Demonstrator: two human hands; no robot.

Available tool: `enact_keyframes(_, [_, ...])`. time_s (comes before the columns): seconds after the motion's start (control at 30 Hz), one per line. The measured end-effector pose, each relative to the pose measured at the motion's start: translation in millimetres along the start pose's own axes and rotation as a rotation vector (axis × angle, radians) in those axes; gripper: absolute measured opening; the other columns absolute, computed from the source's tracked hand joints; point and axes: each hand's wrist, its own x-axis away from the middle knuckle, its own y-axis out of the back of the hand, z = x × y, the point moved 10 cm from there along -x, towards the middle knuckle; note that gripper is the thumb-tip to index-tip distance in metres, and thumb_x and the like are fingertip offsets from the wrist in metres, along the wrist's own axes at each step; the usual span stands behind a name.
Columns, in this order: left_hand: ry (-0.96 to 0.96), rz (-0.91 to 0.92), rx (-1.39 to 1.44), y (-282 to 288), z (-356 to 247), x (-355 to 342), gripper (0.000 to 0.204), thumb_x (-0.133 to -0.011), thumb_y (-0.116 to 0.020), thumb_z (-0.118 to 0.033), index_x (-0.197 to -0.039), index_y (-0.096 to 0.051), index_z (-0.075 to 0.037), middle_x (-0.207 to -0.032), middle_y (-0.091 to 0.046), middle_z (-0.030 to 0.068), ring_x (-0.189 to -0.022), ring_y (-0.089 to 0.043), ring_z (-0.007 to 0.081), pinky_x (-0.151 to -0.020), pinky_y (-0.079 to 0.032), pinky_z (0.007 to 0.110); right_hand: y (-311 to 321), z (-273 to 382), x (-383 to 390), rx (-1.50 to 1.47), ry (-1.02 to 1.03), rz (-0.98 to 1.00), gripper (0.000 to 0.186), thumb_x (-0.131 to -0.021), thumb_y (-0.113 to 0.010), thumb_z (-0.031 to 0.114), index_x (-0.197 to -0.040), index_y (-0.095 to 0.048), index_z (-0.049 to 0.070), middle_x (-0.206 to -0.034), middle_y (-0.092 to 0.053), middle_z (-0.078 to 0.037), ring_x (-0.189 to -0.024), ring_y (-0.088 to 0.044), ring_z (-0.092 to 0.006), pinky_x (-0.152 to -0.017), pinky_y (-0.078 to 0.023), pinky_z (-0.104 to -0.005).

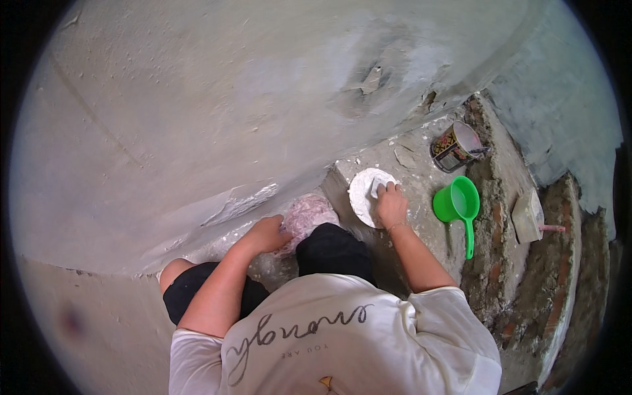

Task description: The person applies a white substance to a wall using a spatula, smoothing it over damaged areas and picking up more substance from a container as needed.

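My left hand (264, 234) is closed on the near left side of a crinkled pink plastic bag (309, 214) lying low against the wall. My right hand (393, 208) grips a small pale flat scraper (377, 184) over a round white dish (363, 201) spread with white paste. Just right of the dish, a green plastic dipper (451, 203) rests on the concrete with its handle toward me. Behind it stands a patterned bucket (451, 148) with a dark handle sticking out over its rim.
A scuffed, peeling plaster wall (237, 112) fills the upper left and middle. Rough concrete and brick steps (553, 283) descend along the right, with a pale square tool (528, 218) with a pink handle on them. My knees (332, 250) in dark shorts are below the dish and bag.
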Motion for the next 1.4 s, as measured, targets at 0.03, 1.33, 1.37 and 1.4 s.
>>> enact_keyframes(0.03, [-0.001, -0.009, 0.002, 1, 0, 1, 0.052, -0.077, -0.062, -0.034, -0.107, -0.054, 0.007, -0.106, -0.057, 0.0285, -0.103, -0.054, 0.0399, -0.087, -0.043, 0.042, -1, -1, 1, -0.019, -0.005, 0.033, 0.020, -0.075, -0.051, 0.011, -0.092, -0.061, 0.005, -0.093, -0.055, -0.015, -0.093, -0.055, -0.0316, -0.076, -0.049, -0.0420])
enact_keyframes(1.33, [0.016, 0.025, -0.052, -7, 2, -2, 0.053, -0.076, -0.062, -0.035, -0.107, -0.055, 0.008, -0.105, -0.058, 0.0286, -0.101, -0.056, 0.0392, -0.087, -0.044, 0.041, 126, -17, -19, -1.350, -0.369, -0.398, 0.021, -0.082, -0.058, 0.004, -0.101, -0.059, -0.003, -0.076, -0.060, -0.004, -0.061, -0.054, -0.0101, -0.054, -0.042, -0.0203])
enact_keyframes(1.37, [0.014, 0.022, -0.050, -9, 4, -3, 0.053, -0.076, -0.062, -0.035, -0.108, -0.055, 0.008, -0.105, -0.058, 0.0286, -0.101, -0.056, 0.0392, -0.087, -0.044, 0.041, 153, -4, -23, -1.238, -0.230, -0.587, 0.023, -0.081, -0.057, 0.002, -0.103, -0.058, -0.003, -0.079, -0.060, -0.006, -0.064, -0.055, -0.0124, -0.057, -0.043, -0.0225])
enact_keyframes(1.4, [0.013, 0.022, -0.047, -10, 5, -3, 0.053, -0.076, -0.062, -0.035, -0.108, -0.055, 0.007, -0.106, -0.058, 0.0286, -0.101, -0.056, 0.0393, -0.087, -0.044, 0.041, 173, 8, -24, -1.125, -0.137, -0.704, 0.027, -0.079, -0.057, 0.001, -0.106, -0.058, -0.002, -0.085, -0.059, -0.008, -0.071, -0.055, -0.0158, -0.062, -0.044, -0.0259])
